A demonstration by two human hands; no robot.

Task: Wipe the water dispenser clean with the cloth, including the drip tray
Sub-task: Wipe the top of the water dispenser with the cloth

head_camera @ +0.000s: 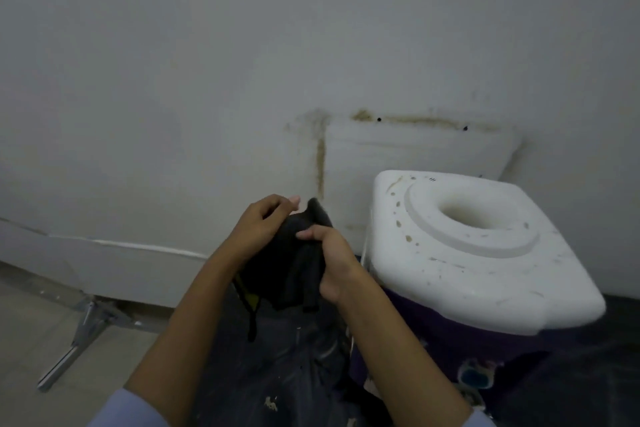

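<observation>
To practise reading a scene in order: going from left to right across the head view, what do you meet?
Metal stand leg → left hand → black cloth, held by both hands → right hand → water dispenser.

The one camera is riding on the person's head, looking forward and down at the water dispenser [481, 263] from above and left of it, near enough that its white top is filling the lower right. It is facing the stained wall [207, 62] behind the dispenser. The left hand [263, 225] and right hand [332, 263], gripping the cloth [287, 274], are sitting mid-frame, just left of the dispenser.
</observation>
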